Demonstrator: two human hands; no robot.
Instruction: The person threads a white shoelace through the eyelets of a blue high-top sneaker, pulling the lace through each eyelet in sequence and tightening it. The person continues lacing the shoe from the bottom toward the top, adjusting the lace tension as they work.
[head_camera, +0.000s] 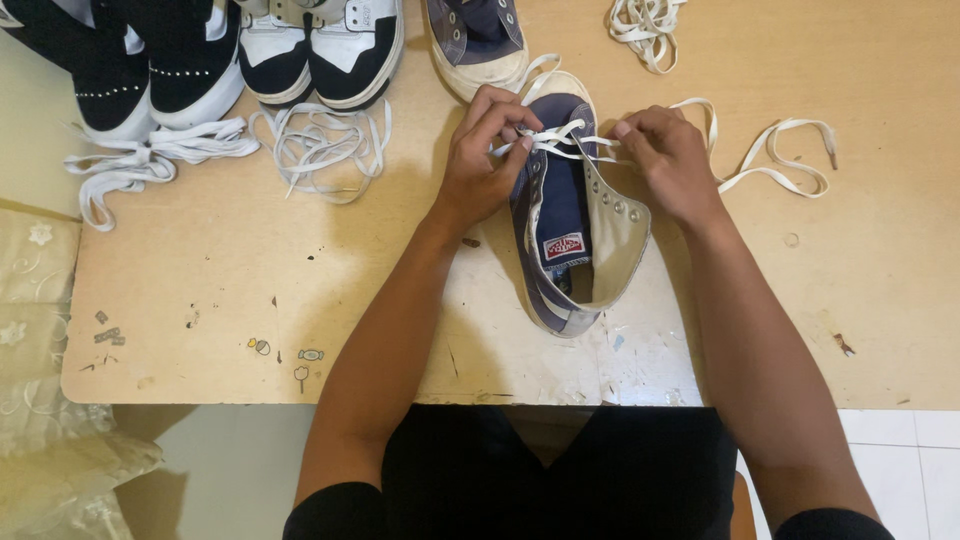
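**Both hands pinched lace over blue high-top, clutter along far edge**

Blue high-top (570, 215) lay on the table (200, 290), toe away from the person, tongue open, near the middle of the near half. Left hand (485, 155) sat at the shoe's left eyelet row, fingertips closed tight on the white lace (560, 140) where it crossed the upper. Right hand (668, 160) was at the right eyelet row, thumb and forefinger narrow, pinching the same lace. Both hands touched the shoe. The lace's free end (780, 160) trailed right of the right hand in loose loops on the wood, touching nothing else.

Around: a second blue shoe (478, 40) just past the toe, nearly touching it, partly cut by the frame. Two black-and-white sneakers (320, 50) further left at the far edge, and black shoes (150, 70) at the far left corner. Loose white laces (325, 150) lay in a heap just left of the left hand, near but apart. Flat laces (140, 160) sprawled below the black shoes. Another lace bundle (645, 30) sat beyond the right hand, apart. Lacy cloth (40, 400) hung left of the table. Nothing stood between hands and shoe; fingers hid the crossing point of the lace.
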